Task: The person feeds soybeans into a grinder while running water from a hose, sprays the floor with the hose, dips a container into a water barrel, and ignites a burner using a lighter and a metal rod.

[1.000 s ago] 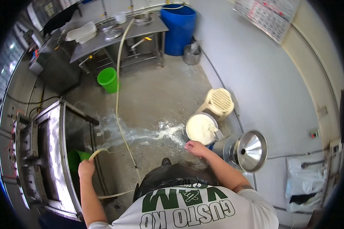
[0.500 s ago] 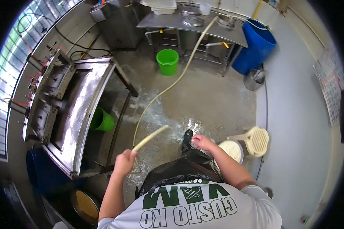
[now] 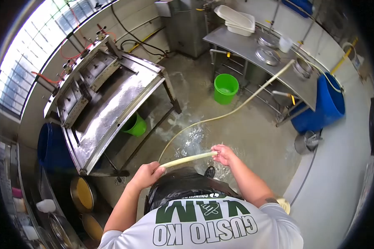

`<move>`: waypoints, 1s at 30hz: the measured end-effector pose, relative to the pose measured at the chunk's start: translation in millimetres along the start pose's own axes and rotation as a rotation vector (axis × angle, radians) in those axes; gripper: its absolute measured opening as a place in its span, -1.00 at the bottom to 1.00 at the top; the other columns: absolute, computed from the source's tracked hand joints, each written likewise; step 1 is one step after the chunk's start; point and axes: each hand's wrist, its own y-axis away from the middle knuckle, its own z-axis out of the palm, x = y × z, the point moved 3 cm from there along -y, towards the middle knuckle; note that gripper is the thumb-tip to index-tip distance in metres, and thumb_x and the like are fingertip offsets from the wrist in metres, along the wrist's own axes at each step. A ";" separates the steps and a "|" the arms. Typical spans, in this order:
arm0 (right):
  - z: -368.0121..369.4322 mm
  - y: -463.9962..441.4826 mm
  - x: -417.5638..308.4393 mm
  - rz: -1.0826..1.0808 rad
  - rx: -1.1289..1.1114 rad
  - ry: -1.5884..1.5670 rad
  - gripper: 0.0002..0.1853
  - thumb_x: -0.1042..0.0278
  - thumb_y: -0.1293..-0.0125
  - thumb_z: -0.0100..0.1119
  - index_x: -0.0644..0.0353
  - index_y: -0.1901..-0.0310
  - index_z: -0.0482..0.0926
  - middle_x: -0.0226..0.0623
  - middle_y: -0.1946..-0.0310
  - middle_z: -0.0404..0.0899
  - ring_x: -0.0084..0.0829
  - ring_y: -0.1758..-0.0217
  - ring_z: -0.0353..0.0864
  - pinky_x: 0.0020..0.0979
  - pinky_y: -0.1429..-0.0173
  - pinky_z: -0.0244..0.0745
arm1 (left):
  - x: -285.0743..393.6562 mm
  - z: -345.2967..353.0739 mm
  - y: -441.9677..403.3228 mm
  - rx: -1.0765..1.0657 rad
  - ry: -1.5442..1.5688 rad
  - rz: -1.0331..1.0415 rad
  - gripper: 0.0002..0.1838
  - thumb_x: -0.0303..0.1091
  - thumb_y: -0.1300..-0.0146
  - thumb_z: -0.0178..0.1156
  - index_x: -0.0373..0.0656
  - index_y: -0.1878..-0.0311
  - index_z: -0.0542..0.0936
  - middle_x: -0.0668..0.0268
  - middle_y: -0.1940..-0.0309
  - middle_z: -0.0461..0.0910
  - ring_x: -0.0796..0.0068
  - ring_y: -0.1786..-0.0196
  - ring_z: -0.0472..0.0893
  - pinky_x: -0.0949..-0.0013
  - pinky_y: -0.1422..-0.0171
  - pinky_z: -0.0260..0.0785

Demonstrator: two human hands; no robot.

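A pale yellow hose (image 3: 188, 159) stretches between my two hands in front of the black apron (image 3: 170, 189). My left hand (image 3: 146, 176) is closed around it. At the hose's end, my right hand (image 3: 223, 155) has its fingers closed on the tip, at the hose mouth. From my left hand the hose loops down to the wet floor (image 3: 195, 139) and runs up to the steel table at the back right. A dark boot tip (image 3: 210, 171) shows below my right hand.
A metal work table with clamped fixtures (image 3: 108, 112) stands at left. Green buckets (image 3: 226, 89) sit on and near the floor's middle. The steel table (image 3: 253, 47) holds lids and white trays (image 3: 240, 23). Blue barrels (image 3: 320, 103) and pans of yellow contents (image 3: 84, 194) stand at the sides.
My view has turned left. My right hand has come to the free end of the hose and closed on it; the hose end has swung across toward it.
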 end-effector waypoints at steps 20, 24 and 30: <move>127.1 -142.2 -143.1 -0.126 0.090 0.736 -0.67 0.04 -0.58 0.18 0.10 -0.12 0.61 -0.39 0.05 0.70 -0.53 0.14 0.69 -0.45 0.08 0.57 | -244.8 -152.1 -40.4 0.771 -0.107 -0.694 -0.39 0.19 -0.49 0.15 -0.27 0.34 0.56 -0.13 0.42 0.65 -0.28 0.26 0.66 -0.13 0.16 0.46; 148.9 -161.5 -149.8 -0.094 0.167 0.819 -0.66 0.05 -0.57 0.17 0.12 -0.12 0.60 -0.38 0.06 0.69 -0.54 0.17 0.69 -0.47 0.11 0.54 | -277.7 -180.0 -30.7 0.717 -0.180 -0.801 -0.40 0.18 -0.51 0.12 -0.29 0.27 0.63 -0.17 0.34 0.68 -0.28 0.18 0.68 -0.15 0.06 0.48; 179.9 -200.4 -149.0 -0.167 0.053 0.978 -0.68 0.16 -0.54 0.22 0.25 -0.10 0.63 -0.34 0.12 0.70 -0.52 0.24 0.67 -0.42 0.11 0.59 | -280.9 -208.3 -33.4 0.600 -0.247 -0.862 -0.39 0.18 -0.49 0.12 -0.32 0.19 0.68 -0.20 0.28 0.70 -0.29 0.12 0.69 -0.17 -0.03 0.51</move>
